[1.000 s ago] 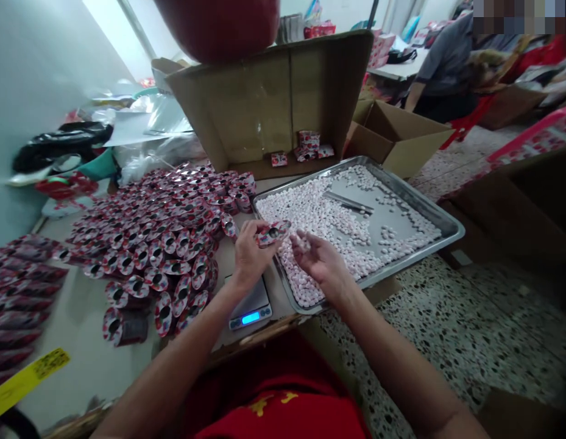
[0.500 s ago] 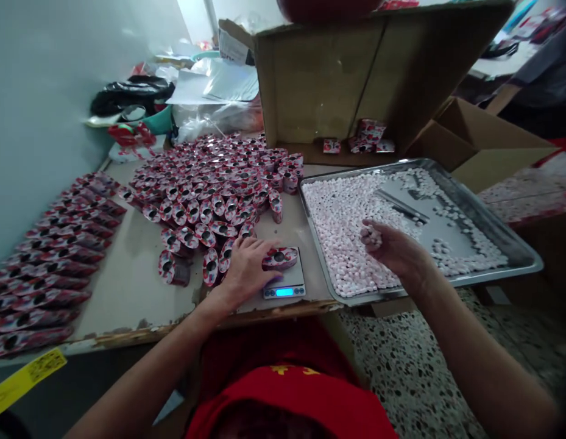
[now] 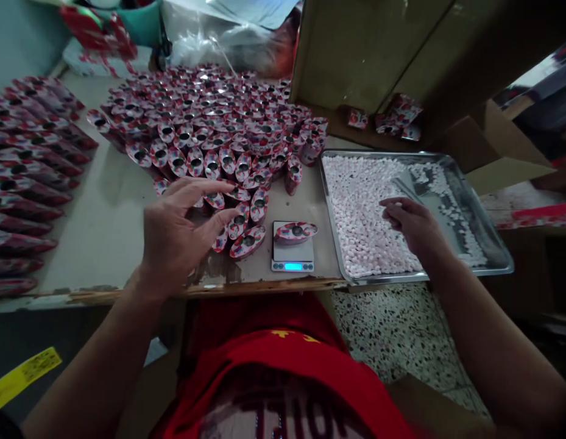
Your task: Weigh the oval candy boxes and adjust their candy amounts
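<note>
At left, over packets: left hand, fingers apart.
Right hand: grip unclear; best leave the digital scale untouched.

Dim lt, glare on clear plastic, R edge dark, prob. blurred

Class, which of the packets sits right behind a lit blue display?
The single packet on the scale, left of the tray. The display glows just in front of it; every other packet is off the scale.
</note>
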Available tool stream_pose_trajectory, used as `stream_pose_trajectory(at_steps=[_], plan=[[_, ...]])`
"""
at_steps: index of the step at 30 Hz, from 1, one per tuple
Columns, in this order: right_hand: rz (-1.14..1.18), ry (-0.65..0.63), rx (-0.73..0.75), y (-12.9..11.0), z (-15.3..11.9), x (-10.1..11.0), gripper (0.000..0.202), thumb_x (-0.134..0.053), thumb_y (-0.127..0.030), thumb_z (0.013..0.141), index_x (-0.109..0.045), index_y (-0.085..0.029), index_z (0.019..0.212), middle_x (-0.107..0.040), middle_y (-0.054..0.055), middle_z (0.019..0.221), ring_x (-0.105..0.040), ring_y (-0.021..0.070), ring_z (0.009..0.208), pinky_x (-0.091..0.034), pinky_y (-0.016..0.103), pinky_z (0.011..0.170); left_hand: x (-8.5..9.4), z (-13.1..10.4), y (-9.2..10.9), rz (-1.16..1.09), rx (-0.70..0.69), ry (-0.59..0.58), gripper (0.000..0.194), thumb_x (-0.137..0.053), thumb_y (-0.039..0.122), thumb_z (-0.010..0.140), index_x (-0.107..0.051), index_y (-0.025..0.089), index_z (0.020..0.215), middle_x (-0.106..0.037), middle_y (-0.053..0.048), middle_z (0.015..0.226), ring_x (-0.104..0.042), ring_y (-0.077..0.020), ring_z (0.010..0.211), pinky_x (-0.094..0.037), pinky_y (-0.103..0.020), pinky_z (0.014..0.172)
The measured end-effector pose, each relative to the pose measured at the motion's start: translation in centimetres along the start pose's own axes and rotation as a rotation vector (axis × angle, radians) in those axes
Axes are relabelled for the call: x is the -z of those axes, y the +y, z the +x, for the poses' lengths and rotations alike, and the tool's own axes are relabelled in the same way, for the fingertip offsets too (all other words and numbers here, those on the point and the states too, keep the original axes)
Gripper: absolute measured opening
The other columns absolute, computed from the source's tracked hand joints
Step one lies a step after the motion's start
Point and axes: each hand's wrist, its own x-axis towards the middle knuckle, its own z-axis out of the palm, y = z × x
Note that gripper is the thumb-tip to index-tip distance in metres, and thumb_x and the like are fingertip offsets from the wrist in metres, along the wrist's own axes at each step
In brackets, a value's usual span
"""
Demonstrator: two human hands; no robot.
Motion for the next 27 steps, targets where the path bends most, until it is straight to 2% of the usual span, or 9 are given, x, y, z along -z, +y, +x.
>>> stream_pose_trajectory(at_steps=[2,4,9,12,15,19,22,25,27], plan=[[0.171,-0.059,-0.145,-0.4,0.5,0.1,0.032,-0.087,-0.041,0.074,-0.072,-0.024,0.097,-0.054,-0.001,0.073,-0.038,0.0141,0.057,-0.03,0.026,0.049,0.2,-0.1,0.5,-0.015,0.013,0.014,0.025,-0.084,0.03,0.092,-0.077,0.025,0.115,-0.079,0.0,0.117,-0.074,-0.0221,0.112,-0.059,-0.042,0.104],[0.301,-0.127,-0.28,-0.6,0.6,0.0,0.027,-0.085,-0.032,0.072,-0.068,-0.025,0.092,-0.048,-0.003,0.068,-0.036,0.0139,0.055,-0.03,0.025,0.048,0.3,-0.2,1.0,-0.034,0.007,0.006,0.021,-0.082,0.03,0.093,-0.077,0.026,0.114,-0.08,0.001,0.116,-0.074,-0.0215,0.111,-0.058,-0.042,0.104],[0.448,-0.18,-0.427,-1.1,-1.4,-1.1,0.026,-0.081,-0.019,0.073,-0.071,-0.022,0.097,-0.057,0.0,0.076,-0.048,0.014,0.063,-0.043,0.024,0.054,-0.1,-0.5,2.7,-0.061,0.066,-0.006,0.019,-0.08,0.032,0.094,-0.077,0.031,0.112,-0.08,0.004,0.113,-0.075,-0.0199,0.104,-0.059,-0.037,0.097],[0.447,-0.184,-0.381,-2.2,-2.6,-2.6,0.029,-0.085,-0.021,0.072,-0.075,-0.02,0.1,-0.058,0.001,0.08,-0.048,0.0129,0.065,-0.044,0.024,0.056,-0.5,-0.5,3.5,-0.069,0.092,-0.027,0.022,-0.082,0.029,0.092,-0.077,0.029,0.113,-0.08,0.003,0.112,-0.075,-0.0197,0.102,-0.059,-0.035,0.096],[0.43,-0.231,-0.253,-4.2,-3.2,-4.8,0.028,-0.087,-0.023,0.073,-0.078,-0.017,0.1,-0.057,0.001,0.077,-0.043,0.0115,0.061,-0.037,0.023,0.052,-1.3,-0.4,3.9,-0.082,0.072,-0.065,0.027,-0.082,0.028,0.091,-0.076,0.027,0.117,-0.08,0.001,0.116,-0.074,-0.0211,0.107,-0.058,-0.036,0.1],[0.364,-0.361,-0.085,-6.9,-4.4,-8.5,0.023,-0.083,-0.029,0.084,-0.079,-0.017,0.103,-0.057,0.001,0.071,-0.037,0.0114,0.058,-0.025,0.024,0.051,-2.2,-0.5,3.9,-0.063,0.028,-0.15,0.034,-0.082,0.025,0.09,-0.073,0.026,0.123,-0.078,-0.002,0.123,-0.072,-0.0238,0.114,-0.056,-0.04,0.106],[0.295,-0.473,-0.011,-8.1,-5.2,-11.0,0.023,-0.078,-0.035,0.092,-0.079,-0.017,0.106,-0.055,0.001,0.07,-0.039,0.0129,0.06,-0.025,0.026,0.053,-2.9,-0.9,3.6,-0.02,0.019,-0.208,0.035,-0.082,0.026,0.09,-0.073,0.026,0.124,-0.078,-0.004,0.121,-0.072,-0.0257,0.114,-0.056,-0.042,0.104],[0.285,-0.522,0.004,-8.2,-5.4,-12.0,0.026,-0.077,-0.039,0.094,-0.078,-0.017,0.107,-0.054,0.0,0.07,-0.039,0.0134,0.061,-0.025,0.026,0.054,-4.9,-1.4,3.9,0.099,0.031,-0.26,0.04,-0.084,0.03,0.089,-0.072,0.024,0.127,-0.078,-0.007,0.121,-0.07,-0.0304,0.115,-0.054,-0.048,0.104],[0.296,-0.489,-0.006,-8.0,-5.5,-11.7,0.028,-0.076,-0.042,0.094,-0.077,-0.018,0.109,-0.053,0.0,0.07,-0.038,0.0132,0.06,-0.024,0.026,0.053,-7.0,-1.6,5.0,0.185,0.011,-0.341,0.047,-0.084,0.034,0.089,-0.069,0.021,0.131,-0.076,-0.011,0.127,-0.067,-0.0347,0.122,-0.052,-0.053,0.108]])
